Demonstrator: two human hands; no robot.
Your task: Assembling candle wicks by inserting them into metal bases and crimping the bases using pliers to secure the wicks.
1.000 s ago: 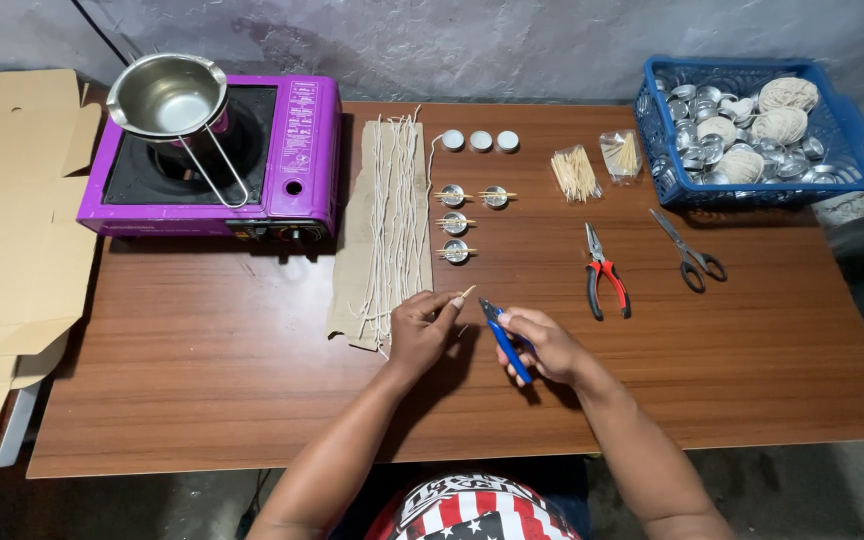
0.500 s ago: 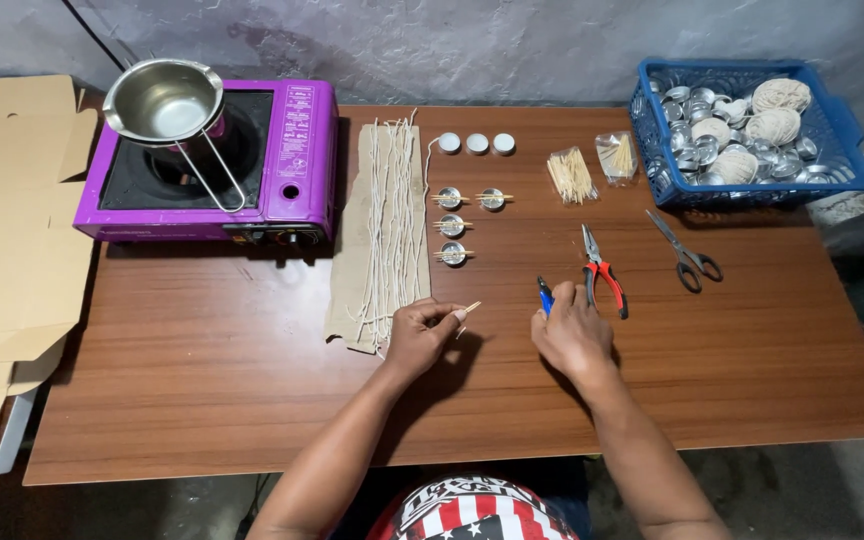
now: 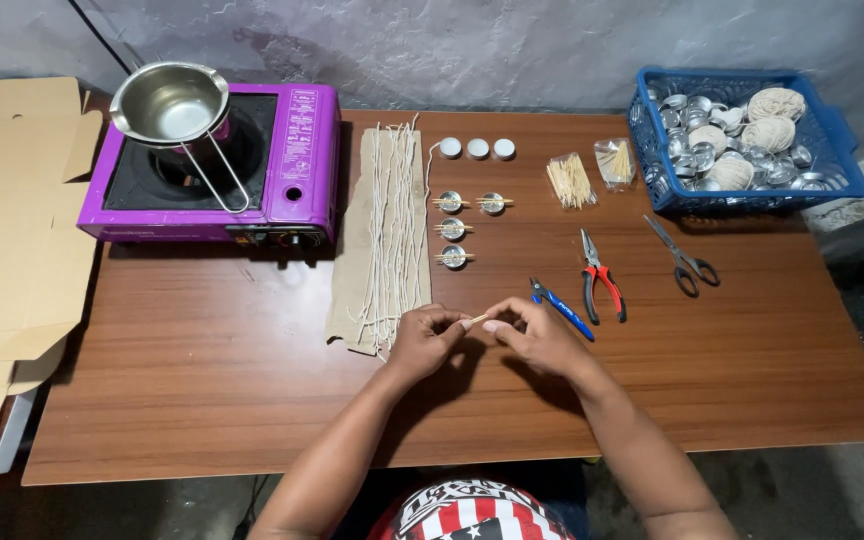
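My left hand (image 3: 424, 338) and my right hand (image 3: 532, 330) meet over the middle of the wooden table (image 3: 202, 390), both pinching a short thin wooden stick (image 3: 476, 320) between their fingertips. Just right of my right hand lie blue-handled pliers (image 3: 562, 308) flat on the table. Left of my left hand a strip of brown cardboard (image 3: 352, 260) carries several white wick strings (image 3: 392, 220). Beyond my hands stand several small metal cups with sticks laid across them (image 3: 452, 229).
Red-handled pliers (image 3: 600, 285) and scissors (image 3: 682, 258) lie to the right. A blue basket (image 3: 842, 150) of metal cups and twine balls sits at the back right. A purple stove (image 3: 292, 160) with a steel pot (image 3: 167, 105) is back left. Flattened cardboard (image 3: 2, 250) lies at the far left.
My right hand set the blue-handled pliers down on the table, then came back left and took hold of the stick that my left hand holds.
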